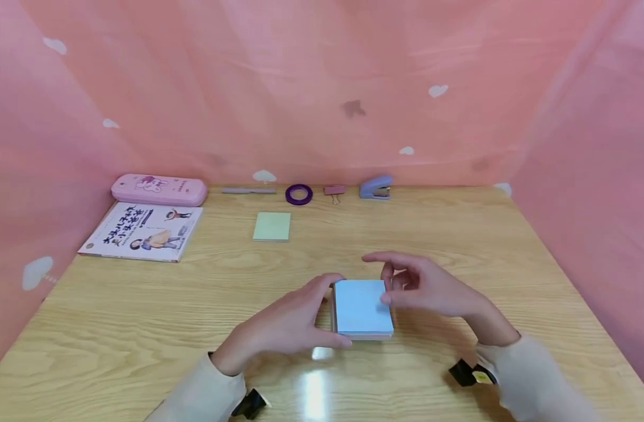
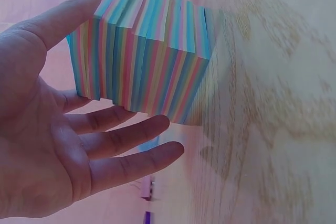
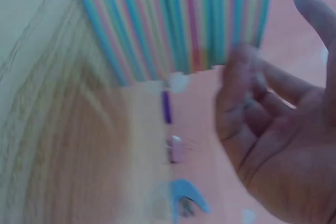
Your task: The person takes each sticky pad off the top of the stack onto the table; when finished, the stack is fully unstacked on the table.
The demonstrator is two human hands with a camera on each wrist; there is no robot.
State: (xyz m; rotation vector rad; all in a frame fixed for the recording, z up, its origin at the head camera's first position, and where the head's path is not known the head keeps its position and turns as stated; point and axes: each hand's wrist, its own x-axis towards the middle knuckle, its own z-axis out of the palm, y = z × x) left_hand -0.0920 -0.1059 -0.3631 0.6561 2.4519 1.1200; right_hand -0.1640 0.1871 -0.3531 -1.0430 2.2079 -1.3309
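Observation:
A thick stack of sticky notes point(image 1: 363, 306) with a light blue top sheet stands on the wooden table. Its sides show pink, yellow, blue and green layers point(image 2: 144, 51), slightly uneven. My left hand point(image 1: 295, 319) holds the stack from the left, thumb at the near side and index finger at the far corner; the other fingers spread out past it. At the stack's right edge is my right hand point(image 1: 419, 284), its index finger extended over the far side, its thumb tip at the top edge and the other fingers loosely bent. Blur softens that hand in the right wrist view.
A green sticky pad point(image 1: 271, 227) lies farther back. Along the back stand a pen point(image 1: 248, 190), purple tape roll point(image 1: 298, 202), pink binder clip point(image 1: 334, 190) and stapler point(image 1: 376, 187). A pink pencil case point(image 1: 159, 190) and book point(image 1: 142, 231) occupy the left. Pink curtains point(image 1: 301, 88) enclose the table.

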